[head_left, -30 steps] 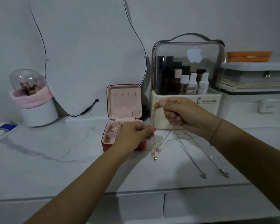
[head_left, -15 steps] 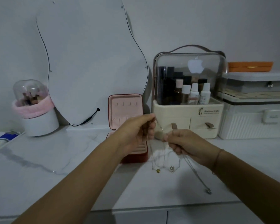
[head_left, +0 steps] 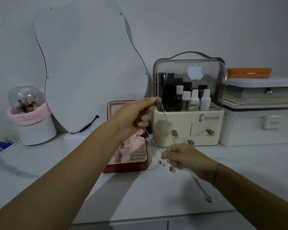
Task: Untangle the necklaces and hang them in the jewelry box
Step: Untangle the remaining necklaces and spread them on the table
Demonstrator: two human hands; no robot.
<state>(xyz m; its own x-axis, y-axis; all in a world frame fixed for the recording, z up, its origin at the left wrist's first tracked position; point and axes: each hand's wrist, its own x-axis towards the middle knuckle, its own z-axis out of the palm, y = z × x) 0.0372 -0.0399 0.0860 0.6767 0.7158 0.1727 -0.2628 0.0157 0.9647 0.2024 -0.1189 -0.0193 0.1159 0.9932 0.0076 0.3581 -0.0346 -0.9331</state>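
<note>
Presently the untangling step is in hand; nothing hangs in the jewelry box (head_left: 126, 167) yet. The left hand (head_left: 135, 118) is raised, and its thumb and forefinger pinch the upper end of the gold chain (head_left: 167, 121). The other fingers are curled, and a second strand drops from beneath the palm. The chain runs taut down and to the right to the right hand (head_left: 181, 156), which is held low over the table (head_left: 40, 171) with its fingers closed round the strands. Two small pendants (head_left: 159, 162) dangle just beside that hand. The silver chain (head_left: 199, 185) trails from it toward the viewer, and its end appears to rest on the table. In this dim view it cannot be told whether the two chains are knotted together inside the right hand's grip.

Judged next move: draw the gold chain free of the silver one with a slow, light pull. Then carry its clasp end to the lid (head_left: 112, 112), whose hooks the left hand hides.

Containers:
- **Jewelry box:** It stands open behind the left hand with its lid upright. No necklace shows in its pink tray of ring rolls and small compartments.
- **Cosmetic organiser (head_left: 203, 128):** It holds bottles (head_left: 194, 98) and dark boxes under a clear cover, and its drawers are closed.
- **Domed pot (head_left: 35, 130):** It holds what look like brushes.
- **White case (head_left: 256, 130):** It is closed.
</note>
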